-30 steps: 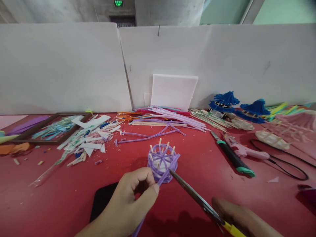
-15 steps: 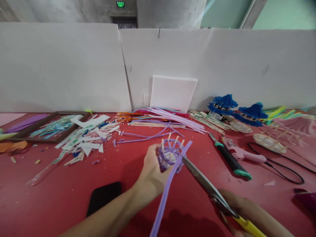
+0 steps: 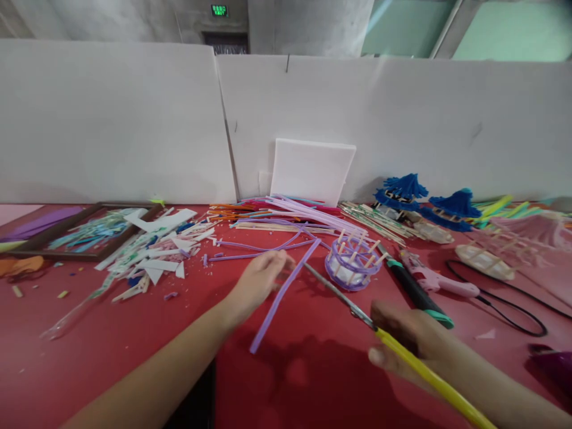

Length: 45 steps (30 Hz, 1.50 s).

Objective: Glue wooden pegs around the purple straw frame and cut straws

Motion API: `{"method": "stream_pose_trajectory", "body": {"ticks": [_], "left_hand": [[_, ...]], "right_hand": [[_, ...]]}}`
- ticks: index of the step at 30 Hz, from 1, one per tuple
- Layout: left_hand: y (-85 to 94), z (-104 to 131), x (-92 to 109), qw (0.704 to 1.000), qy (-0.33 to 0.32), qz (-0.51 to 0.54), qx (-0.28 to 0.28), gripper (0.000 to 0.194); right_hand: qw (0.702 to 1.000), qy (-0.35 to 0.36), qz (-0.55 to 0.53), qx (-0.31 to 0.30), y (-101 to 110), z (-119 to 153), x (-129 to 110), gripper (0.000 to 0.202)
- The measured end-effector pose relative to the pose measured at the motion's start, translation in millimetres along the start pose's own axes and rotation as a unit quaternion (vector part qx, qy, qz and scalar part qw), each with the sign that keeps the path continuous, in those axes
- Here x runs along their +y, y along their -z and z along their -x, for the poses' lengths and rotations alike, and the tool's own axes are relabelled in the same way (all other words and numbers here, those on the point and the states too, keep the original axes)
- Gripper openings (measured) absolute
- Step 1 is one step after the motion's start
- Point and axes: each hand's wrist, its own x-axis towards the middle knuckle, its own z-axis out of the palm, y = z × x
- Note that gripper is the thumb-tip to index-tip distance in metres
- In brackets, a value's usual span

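Observation:
My left hand (image 3: 261, 277) is at the middle of the red table, its fingers closed around a flat purple pipe cleaner strip (image 3: 277, 304); the fingertips are partly blurred. The strip slants from upper right to lower left. In my right hand (image 3: 411, 333) are scissors (image 3: 420, 369) with long yellow handles. Their blades look closed, with the tip close to the strip; whether it touches cannot be made out. Beyond the scissors, a small round purple frame (image 3: 353, 262) with wooden pegs and a whitish inside stands upright on the table.
A cutter (image 3: 409, 283) and a pink glue gun (image 3: 440, 280) with a black cord lie at right. Blue-roofed models (image 3: 402, 190) stand behind them. Colored pipe cleaners (image 3: 308, 214) lie at the back, white scraps (image 3: 161, 262) at left. A dark phone (image 3: 196, 393) is beneath my left forearm.
My left hand has let go of the purple frame, which now stands on the table farther right. The left hand has moved left with the strip. The scissors have shifted left and up.

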Motion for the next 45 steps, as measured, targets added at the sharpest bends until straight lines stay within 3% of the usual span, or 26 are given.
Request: {"method": "stream_pose_trajectory", "body": {"ticks": [3,6,9,14,23,29,38,45], "left_hand": [[25.2,30,3,0.994,0.093,0.051,0.017,0.038],[28.4,52,1,0.988,0.146,0.048,0.012,0.032],[21.1,60,-7,0.988,0.147,0.036,-0.014,0.033],[14.3,59,-16,0.983,0.141,0.101,-0.054,0.037],[13.1,67,-18,0.975,0.152,0.159,-0.024,0.038],[13.2,69,-16,0.989,0.104,0.107,-0.011,0.029],[18.5,67,-21,0.976,0.161,0.141,-0.046,0.023],[18.9,69,-21,0.984,0.111,0.129,-0.045,0.02]], "right_hand": [[0.996,-0.016,0.07,-0.057,-1,-8,-1,0.034],[0.993,-0.03,0.078,-0.085,-7,-8,-4,0.032],[0.992,-0.038,0.073,-0.1,-13,-5,-4,0.031],[0.991,-0.041,0.084,-0.096,-20,-1,4,0.031],[0.989,-0.028,0.123,-0.072,-35,3,8,0.03],[0.99,-0.015,0.128,-0.065,-33,5,11,0.027],[0.98,0.015,0.186,-0.072,-35,6,24,0.04],[0.979,0.03,0.181,-0.086,-32,6,20,0.04]]}}
